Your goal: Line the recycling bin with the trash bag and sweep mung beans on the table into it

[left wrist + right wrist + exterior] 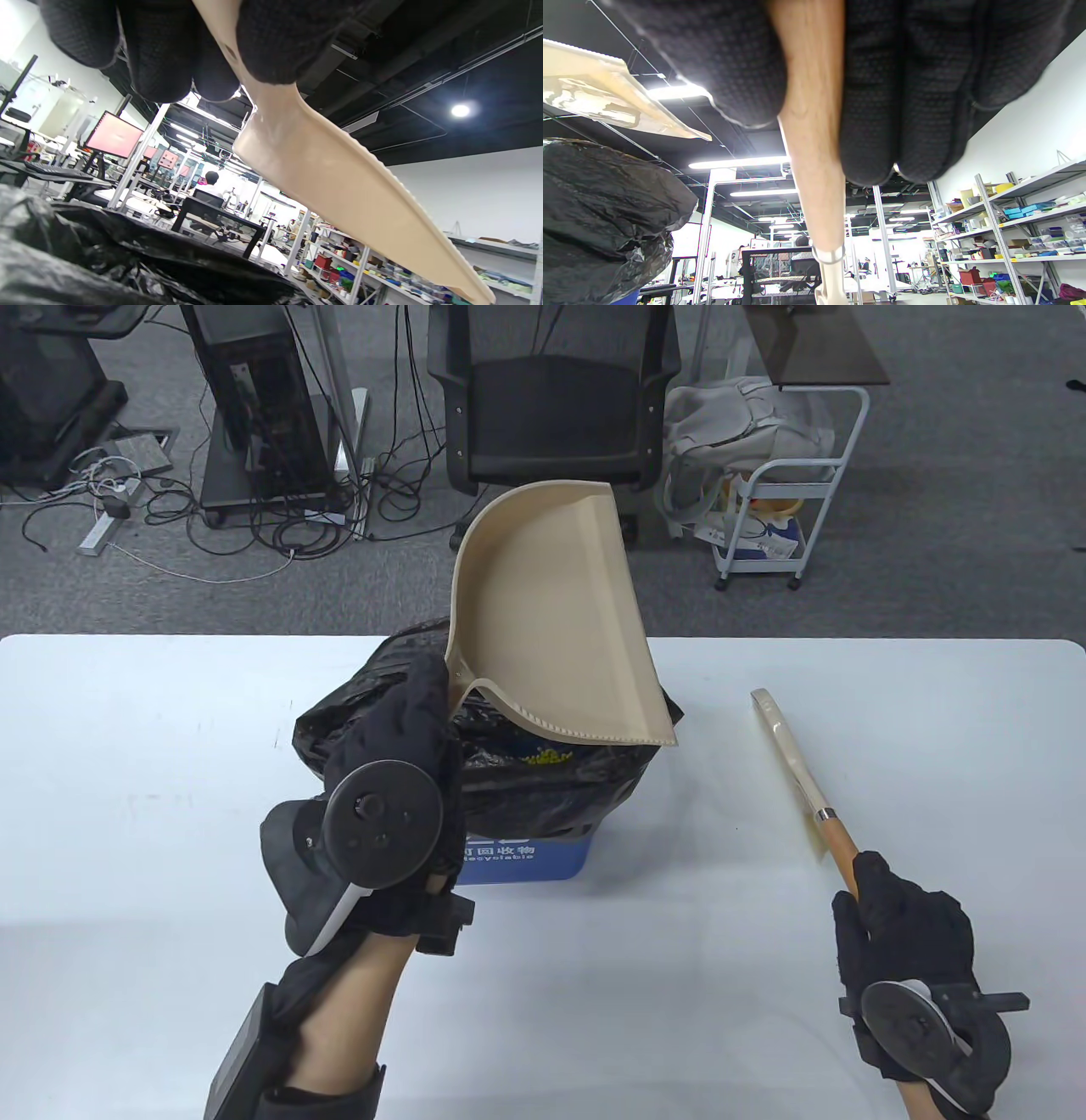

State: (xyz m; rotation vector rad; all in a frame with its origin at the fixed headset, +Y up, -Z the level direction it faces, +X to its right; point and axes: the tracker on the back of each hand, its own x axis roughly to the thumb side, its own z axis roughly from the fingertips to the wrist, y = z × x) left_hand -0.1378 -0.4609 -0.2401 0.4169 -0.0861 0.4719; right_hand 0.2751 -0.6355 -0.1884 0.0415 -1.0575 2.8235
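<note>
A blue recycling bin lined with a black trash bag stands at the table's middle. Green mung beans lie inside the bag. My left hand grips the handle of a beige dustpan, tipped up on edge over the bag's mouth. In the left wrist view the dustpan runs out from my fingers above the bag. My right hand holds the wooden handle of a brush, whose head rests on the table right of the bin. The brush handle passes between my right fingers.
The white table spans the view. Beyond its far edge stand a black office chair, a white trolley with bags, and a computer tower with cables on the floor.
</note>
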